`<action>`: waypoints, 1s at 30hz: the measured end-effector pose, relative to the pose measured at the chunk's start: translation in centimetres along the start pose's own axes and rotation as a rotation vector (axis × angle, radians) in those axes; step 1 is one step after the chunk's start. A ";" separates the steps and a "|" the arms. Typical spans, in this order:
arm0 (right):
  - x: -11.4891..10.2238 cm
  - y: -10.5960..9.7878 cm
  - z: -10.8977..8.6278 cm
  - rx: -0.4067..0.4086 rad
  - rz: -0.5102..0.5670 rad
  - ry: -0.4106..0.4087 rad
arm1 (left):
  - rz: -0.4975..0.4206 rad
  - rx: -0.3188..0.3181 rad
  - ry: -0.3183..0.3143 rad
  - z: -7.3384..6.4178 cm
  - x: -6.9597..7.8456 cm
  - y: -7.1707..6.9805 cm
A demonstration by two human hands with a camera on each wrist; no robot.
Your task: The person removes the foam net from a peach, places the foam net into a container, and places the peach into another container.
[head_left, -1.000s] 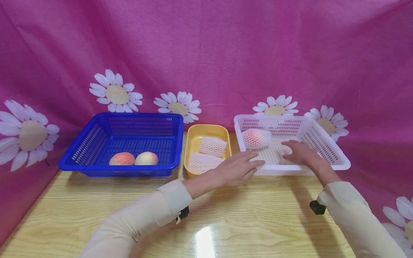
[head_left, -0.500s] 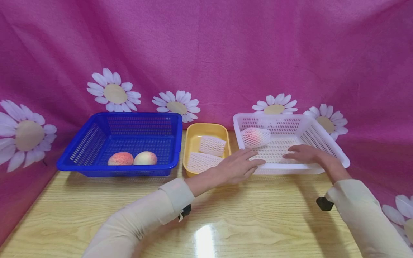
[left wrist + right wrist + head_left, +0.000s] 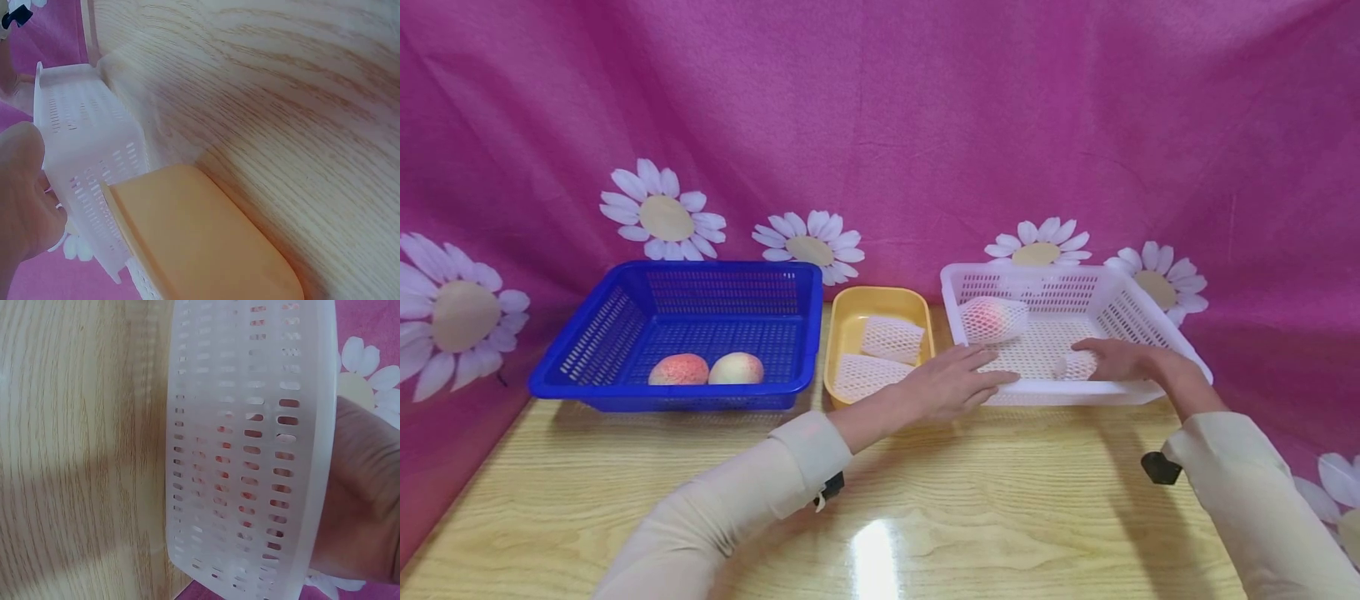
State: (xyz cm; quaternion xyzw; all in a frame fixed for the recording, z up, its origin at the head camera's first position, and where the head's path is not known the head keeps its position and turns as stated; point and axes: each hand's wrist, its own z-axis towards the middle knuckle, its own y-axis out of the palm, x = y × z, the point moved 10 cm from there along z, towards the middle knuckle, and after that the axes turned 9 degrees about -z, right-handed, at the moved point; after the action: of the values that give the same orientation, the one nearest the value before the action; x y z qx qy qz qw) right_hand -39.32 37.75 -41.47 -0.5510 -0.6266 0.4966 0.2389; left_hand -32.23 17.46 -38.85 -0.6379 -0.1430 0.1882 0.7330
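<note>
My right hand (image 3: 1123, 361) reaches over the front wall into the white basket (image 3: 1052, 395) and holds a peach in a white foam net (image 3: 1077, 365). The netted end pokes out left of the fingers. Reddish patches show through the slots in the right wrist view, where the basket wall (image 3: 244, 450) hides the fingers. At the basket's left front corner lies my left hand (image 3: 951, 383), fingers extended, overlapping the rim. Another netted peach (image 3: 988, 320) sits at the basket's left side.
Between the baskets stands a yellow tray (image 3: 842, 312) with foam nets (image 3: 891, 339) in it. A blue basket (image 3: 673, 398) on the left holds two bare peaches (image 3: 679, 369). Behind everything hangs a pink flowered cloth (image 3: 910, 125).
My right hand has lowered into the white basket and moved slightly right; the netted peach now shows at its fingers. My left hand has stayed at the basket corner.
</note>
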 end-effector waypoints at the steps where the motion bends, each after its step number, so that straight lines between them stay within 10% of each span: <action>1: 0.1 0.0 0.0 0.001 -0.002 -0.004 | 0.010 -0.006 0.002 0.0 0.0 0.0; 30: 1.3 -0.8 0.3 0.131 -0.060 0.069 | -0.022 0.059 0.034 -0.1 0.2 0.0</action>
State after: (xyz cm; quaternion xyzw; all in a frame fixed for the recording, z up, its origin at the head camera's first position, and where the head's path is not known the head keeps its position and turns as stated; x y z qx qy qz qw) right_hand -40.31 38.93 -41.16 -0.5321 -0.6005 0.5097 0.3106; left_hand -31.99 17.44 -38.87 -0.6175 -0.1319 0.1731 0.7559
